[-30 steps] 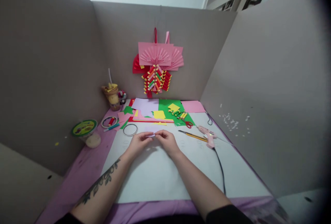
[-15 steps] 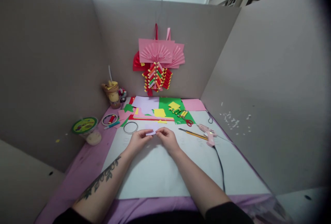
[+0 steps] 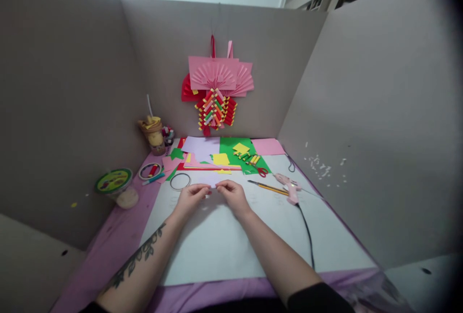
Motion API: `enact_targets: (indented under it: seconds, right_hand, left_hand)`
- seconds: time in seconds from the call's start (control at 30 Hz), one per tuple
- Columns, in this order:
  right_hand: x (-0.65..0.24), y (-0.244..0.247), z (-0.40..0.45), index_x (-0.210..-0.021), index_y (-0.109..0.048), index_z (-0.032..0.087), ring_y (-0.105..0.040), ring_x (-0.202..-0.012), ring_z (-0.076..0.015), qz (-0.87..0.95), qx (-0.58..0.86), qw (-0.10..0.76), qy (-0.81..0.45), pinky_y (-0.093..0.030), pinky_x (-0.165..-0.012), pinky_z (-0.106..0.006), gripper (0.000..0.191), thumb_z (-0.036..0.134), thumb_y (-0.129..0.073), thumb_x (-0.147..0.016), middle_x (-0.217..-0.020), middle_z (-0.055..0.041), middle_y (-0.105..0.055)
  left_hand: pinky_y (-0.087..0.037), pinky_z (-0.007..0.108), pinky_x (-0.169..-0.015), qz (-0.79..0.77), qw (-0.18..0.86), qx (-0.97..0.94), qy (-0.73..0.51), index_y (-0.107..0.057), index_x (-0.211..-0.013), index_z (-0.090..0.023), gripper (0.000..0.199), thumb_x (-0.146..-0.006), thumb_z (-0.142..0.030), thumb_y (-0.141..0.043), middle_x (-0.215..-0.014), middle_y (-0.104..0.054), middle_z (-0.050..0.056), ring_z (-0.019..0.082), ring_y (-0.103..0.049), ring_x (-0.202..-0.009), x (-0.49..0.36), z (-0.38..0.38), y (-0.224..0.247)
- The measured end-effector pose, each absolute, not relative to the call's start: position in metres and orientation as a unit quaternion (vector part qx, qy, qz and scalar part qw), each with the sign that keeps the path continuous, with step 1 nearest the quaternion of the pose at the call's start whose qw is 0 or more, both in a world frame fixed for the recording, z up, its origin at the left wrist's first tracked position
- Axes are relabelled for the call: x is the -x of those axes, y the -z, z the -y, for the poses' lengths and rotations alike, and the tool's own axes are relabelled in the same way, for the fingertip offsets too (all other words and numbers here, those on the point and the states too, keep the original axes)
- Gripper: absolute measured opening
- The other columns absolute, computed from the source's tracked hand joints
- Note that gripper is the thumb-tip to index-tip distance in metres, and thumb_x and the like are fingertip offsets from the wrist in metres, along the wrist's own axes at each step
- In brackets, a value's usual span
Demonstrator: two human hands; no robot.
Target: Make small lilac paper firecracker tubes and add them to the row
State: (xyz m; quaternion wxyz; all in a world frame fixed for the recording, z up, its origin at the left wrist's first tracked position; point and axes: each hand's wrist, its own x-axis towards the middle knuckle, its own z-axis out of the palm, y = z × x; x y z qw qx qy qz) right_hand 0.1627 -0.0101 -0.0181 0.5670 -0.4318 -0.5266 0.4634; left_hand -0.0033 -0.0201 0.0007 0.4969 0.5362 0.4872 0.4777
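Left of the pink plastic glue gun (image 3: 293, 195), my left hand (image 3: 192, 198) and right hand (image 3: 234, 197) pinch a small lilac paper piece (image 3: 213, 185) in narrowed fingers; less shows than a moment ago, so I judge it turned or folded. White sheeting (image 3: 220, 250) lies beneath; a grey panel (image 3: 267, 67) stands behind the gun.

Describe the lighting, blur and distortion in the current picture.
Head view: even, dim light; soft shadow under the hands; mild blur on the lilac paper and glue gun; wide-angle stretch toward the edges; dark vignette at right.
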Motion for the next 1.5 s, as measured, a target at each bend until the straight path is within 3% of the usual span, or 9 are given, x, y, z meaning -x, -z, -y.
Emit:
enact_targets:
  seconds: [0.37,1.13,1.5]
  right_hand:
    - [-0.159,0.017,0.01,-0.069,-0.058,0.019,-0.05,-0.059,-0.0127,0.519,0.44,0.584,-0.443,-0.042,-0.059,-0.025,0.015,0.033,-0.065,-0.068,-0.062,0.0021,-0.056]
    - [-0.161,0.02,0.008,-0.069,-0.058,0.018,-0.05,-0.056,-0.0117,0.527,0.441,0.571,-0.449,-0.04,-0.056,-0.024,0.017,0.033,-0.066,-0.068,-0.062,0.0024,-0.057]
    - [-0.157,0.018,0.01,-0.066,-0.055,0.018,-0.049,-0.056,-0.0124,0.523,0.464,0.58,-0.417,-0.04,-0.056,-0.025,0.017,0.032,-0.064,-0.07,-0.059,0.0022,-0.056]
  left_hand:
    - [-0.045,0.024,-0.06,-0.484,0.479,-0.513,-0.522,-0.067,-0.077,-0.013,0.03,-0.067,-0.042,-0.07,-0.071,-0.07,0.007,0.015,-0.06,-0.064,0.0,0.018,0.003]
    - [-0.041,0.022,-0.056,-0.483,0.486,-0.508,-0.521,-0.066,-0.071,-0.013,0.026,-0.065,-0.039,-0.071,-0.064,-0.066,0.003,0.013,-0.056,-0.058,-0.003,0.017,0.006]
    - [-0.035,0.019,-0.05,-0.481,0.493,-0.475,-0.548,-0.057,-0.067,-0.015,0.025,-0.065,-0.034,-0.071,-0.056,-0.059,-0.002,0.008,-0.05,-0.051,-0.01,0.016,0.011]
